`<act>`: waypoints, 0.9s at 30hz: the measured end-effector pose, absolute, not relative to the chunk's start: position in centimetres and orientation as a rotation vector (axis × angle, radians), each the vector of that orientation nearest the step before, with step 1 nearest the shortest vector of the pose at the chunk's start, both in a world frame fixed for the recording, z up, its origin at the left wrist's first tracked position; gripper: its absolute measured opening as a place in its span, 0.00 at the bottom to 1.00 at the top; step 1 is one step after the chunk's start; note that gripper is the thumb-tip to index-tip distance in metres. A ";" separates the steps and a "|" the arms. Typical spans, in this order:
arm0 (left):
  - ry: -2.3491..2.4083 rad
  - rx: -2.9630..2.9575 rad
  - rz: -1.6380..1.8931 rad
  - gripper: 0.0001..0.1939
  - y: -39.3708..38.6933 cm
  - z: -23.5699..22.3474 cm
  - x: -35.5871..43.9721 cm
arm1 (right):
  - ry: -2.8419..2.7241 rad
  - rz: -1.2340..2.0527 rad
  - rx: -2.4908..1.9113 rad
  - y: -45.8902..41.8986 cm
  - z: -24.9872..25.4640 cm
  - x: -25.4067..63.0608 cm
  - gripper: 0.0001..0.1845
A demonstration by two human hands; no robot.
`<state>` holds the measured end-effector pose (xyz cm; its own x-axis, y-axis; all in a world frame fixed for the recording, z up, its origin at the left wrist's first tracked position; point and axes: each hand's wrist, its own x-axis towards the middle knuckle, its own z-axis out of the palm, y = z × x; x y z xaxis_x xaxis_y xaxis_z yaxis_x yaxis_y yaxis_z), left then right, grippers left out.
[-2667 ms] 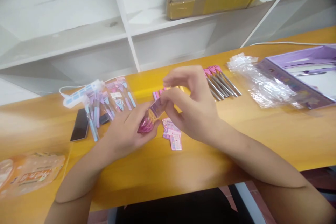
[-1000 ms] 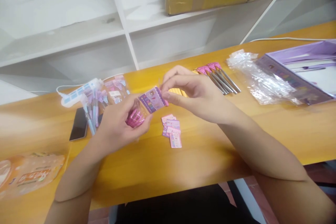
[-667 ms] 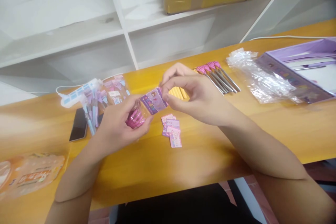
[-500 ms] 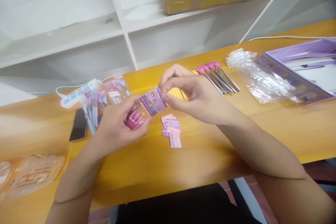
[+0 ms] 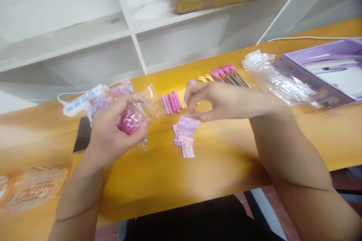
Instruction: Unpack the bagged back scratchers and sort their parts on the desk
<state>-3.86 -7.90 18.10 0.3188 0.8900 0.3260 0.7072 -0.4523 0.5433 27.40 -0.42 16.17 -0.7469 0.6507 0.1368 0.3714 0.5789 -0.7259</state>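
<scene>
My left hand [image 5: 114,128] is wrapped round a clear plastic bag with a bright pink, ribbed piece [image 5: 130,121] inside. The bag's open end [image 5: 151,99] sticks out to the right. Between thumb and fingertips, my right hand [image 5: 207,101] pinches a small purple printed card [image 5: 188,123]. The card is just over a loose pile of similar pink and purple cards [image 5: 187,147]. Behind the pile lies a row of short purple, pink and yellow sticks [image 5: 172,102], partly covered by the right hand.
Metal-handled tools with pink tops [image 5: 226,70] lie at the back. To the right are clear bags [image 5: 288,83] and a purple box [image 5: 316,79]. At left are a power strip [image 5: 85,99], a dark phone [image 5: 82,135] and an orange package [image 5: 36,190]. White shelving stands behind.
My right hand has drawn the purple card away from the bag and lowered it to the card pile. My left hand has moved slightly left with the bag.
</scene>
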 end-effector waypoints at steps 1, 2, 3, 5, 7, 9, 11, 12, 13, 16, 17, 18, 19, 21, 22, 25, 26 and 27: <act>1.447 2.304 0.852 0.18 -7.9 18.1 -3.7 | -2.500 1.019 -0.838 0.1 15.2 27.1 0.08; 1.456 2.323 0.854 0.18 -7.8 18.0 -3.5 | -2.563 1.038 -0.871 0.6 14.2 26.7 0.07; 1.459 2.338 0.855 0.17 -7.7 17.9 -3.3 | -2.611 1.041 -0.923 1.0 13.3 26.3 0.08; 1.448 2.346 0.842 0.16 -7.5 17.6 -2.9 | -2.653 1.026 -1.023 1.3 12.3 25.6 0.13; 1.439 2.340 0.821 0.12 -7.2 17.2 -2.5 | -2.631 1.033 -1.025 1.1 12.4 25.2 0.18; 1.439 2.322 0.796 0.08 -7.0 16.7 -1.9 | -2.549 1.067 -0.930 0.5 13.2 24.9 0.20; 1.439 2.295 0.793 0.06 -6.8 16.2 -1.3 | -2.409 1.087 -0.824 -0.3 14.2 24.6 0.20; 1.437 2.278 0.793 0.07 -6.8 16.0 -1.0 | -2.342 1.093 -0.781 -0.7 14.6 24.3 0.19; 1.430 2.260 0.791 0.08 -6.8 15.7 -0.7 | -2.287 1.096 -0.746 -1.1 14.9 24.1 0.18; 1.387 2.207 0.766 0.10 -6.7 15.0 -0.2 | -2.181 1.077 -0.712 -2.1 15.4 23.4 0.11; 1.367 2.189 0.765 0.10 -6.7 14.7 -0.1 | -2.150 1.054 -0.733 -2.4 15.5 23.3 0.10; 1.343 2.166 0.760 0.11 -6.5 14.5 -0.2 | -2.112 1.022 -0.765 -2.7 15.6 23.3 0.10; 1.308 2.135 0.747 0.12 -6.4 14.2 -0.2 | -2.070 0.989 -0.802 -3.0 15.7 23.3 0.10; 1.209 2.056 0.704 0.15 -6.0 13.7 -0.5 | -1.995 0.935 -0.862 -3.5 16.0 23.3 0.11; 1.150 2.010 0.674 0.15 -5.7 13.5 -0.6 | -1.957 0.916 -0.882 -3.7 16.2 23.4 0.11; 0.999 1.868 0.565 0.15 -4.9 13.2 -0.8 | -1.818 0.869 -0.901 -4.2 16.8 23.7 0.12; 0.960 1.816 0.507 0.15 -4.7 13.1 -0.8 | -1.757 0.853 -0.902 -4.2 17.0 23.8 0.13; 0.924 1.759 0.444 0.15 -4.5 13.0 -0.7 | -1.692 0.836 -0.901 -4.2 17.2 24.0 0.13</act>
<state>-0.74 -4.50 13.00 0.6325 0.7632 -0.1324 0.3733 -0.1506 0.9154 24.04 -4.23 17.21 -0.2198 0.8687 0.4438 0.1753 0.4827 -0.8581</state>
